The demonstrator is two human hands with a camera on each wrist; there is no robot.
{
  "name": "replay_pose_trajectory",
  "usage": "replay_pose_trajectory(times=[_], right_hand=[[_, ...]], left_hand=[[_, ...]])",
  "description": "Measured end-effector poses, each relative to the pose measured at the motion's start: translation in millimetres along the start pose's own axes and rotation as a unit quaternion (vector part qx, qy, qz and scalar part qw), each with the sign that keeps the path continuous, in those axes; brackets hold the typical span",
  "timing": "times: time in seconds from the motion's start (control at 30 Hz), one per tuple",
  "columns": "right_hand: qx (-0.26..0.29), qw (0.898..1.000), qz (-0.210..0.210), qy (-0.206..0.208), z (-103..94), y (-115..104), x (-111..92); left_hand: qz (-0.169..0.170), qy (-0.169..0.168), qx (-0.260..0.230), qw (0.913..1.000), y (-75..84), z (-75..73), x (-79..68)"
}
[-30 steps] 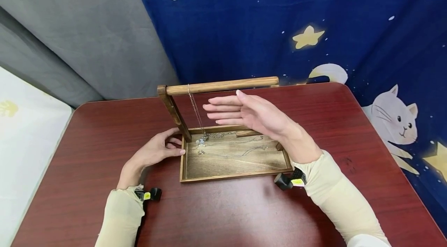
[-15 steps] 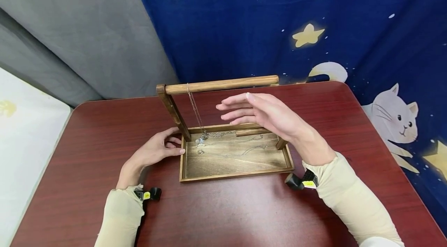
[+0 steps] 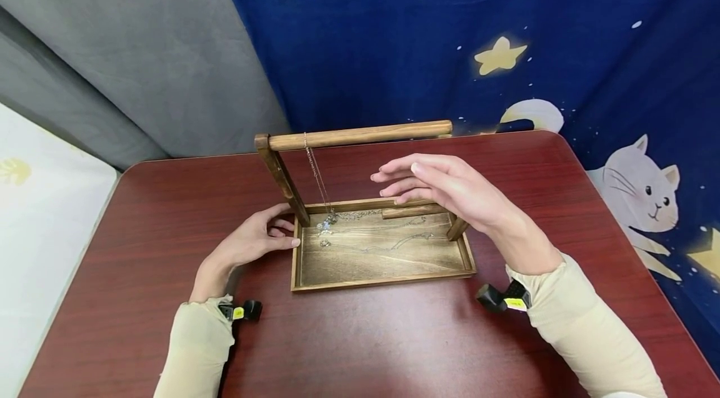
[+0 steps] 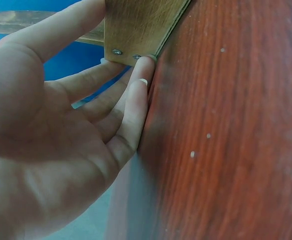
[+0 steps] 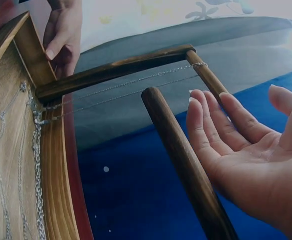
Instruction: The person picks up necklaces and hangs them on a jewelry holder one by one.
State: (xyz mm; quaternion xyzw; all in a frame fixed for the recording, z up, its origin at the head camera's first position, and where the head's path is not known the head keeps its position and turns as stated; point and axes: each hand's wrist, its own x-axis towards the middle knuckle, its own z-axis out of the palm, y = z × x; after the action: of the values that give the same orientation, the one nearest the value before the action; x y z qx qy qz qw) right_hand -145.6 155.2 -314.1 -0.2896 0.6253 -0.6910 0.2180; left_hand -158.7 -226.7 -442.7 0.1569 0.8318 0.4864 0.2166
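A wooden necklace stand with a shallow tray base [image 3: 337, 268] sits on the table. One silver necklace [image 3: 316, 173] hangs from its upper bar [image 3: 365, 135], pendants reaching down into the tray. More silver chains [image 3: 388, 248] lie on the tray floor. My left hand [image 3: 253, 237] holds the tray's left end, thumb on the rim and fingers bent at the back corner; in the left wrist view, fingertips touch the tray's end wall [image 4: 141, 25]. Above the lower bar [image 3: 413, 212] my right hand [image 3: 450, 187] hovers, palm inward, fingers loosely bent, holding nothing. It partly hides the right post [image 3: 457, 227].
The reddish-brown table [image 3: 360, 342] extends around the stand. Behind it hang a grey curtain [image 3: 140, 54] and a blue curtain [image 3: 382, 42] with stars and a cat. A white panel [image 3: 45, 210] borders the left side.
My right hand has drawn back to the right, away from the hanging necklace, its fingers bending slightly more. More of the right post shows. The left hand has stayed put.
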Motion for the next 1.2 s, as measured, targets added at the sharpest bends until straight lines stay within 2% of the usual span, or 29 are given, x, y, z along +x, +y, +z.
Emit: replay_pose_trajectory(times=[0.3, 0.57, 0.63, 0.8, 1.03, 1.2], right_hand=[[-0.027, 1.000, -0.010, 0.003, 0.2, 6, -7], [-0.091, 0.995, -0.039, 0.018, 6.1, 5, -24], [-0.093, 0.994, -0.044, 0.020, 6.3, 6, -28], [-0.082, 0.996, -0.035, 0.028, 5.6, 7, -35], [-0.108, 0.989, -0.003, 0.097, 8.2, 8, -43], [-0.108, 0.988, 0.019, 0.106, 8.2, 12, -48]], left_hand=[[0.003, -0.004, 0.002, 1.0000, -3.7, -2.4, -3.9], [-0.002, -0.001, 0.001, 1.0000, -2.8, 0.3, -2.2], [-0.004, -0.001, 0.003, 1.0000, -2.0, 0.2, -1.6], [-0.006, 0.000, 0.003, 1.0000, -1.1, 0.1, -1.0], [-0.002, 0.002, -0.002, 1.0000, -1.4, 1.0, -1.1], [0.001, 0.003, -0.004, 1.0000, -1.9, 1.5, -1.0]])
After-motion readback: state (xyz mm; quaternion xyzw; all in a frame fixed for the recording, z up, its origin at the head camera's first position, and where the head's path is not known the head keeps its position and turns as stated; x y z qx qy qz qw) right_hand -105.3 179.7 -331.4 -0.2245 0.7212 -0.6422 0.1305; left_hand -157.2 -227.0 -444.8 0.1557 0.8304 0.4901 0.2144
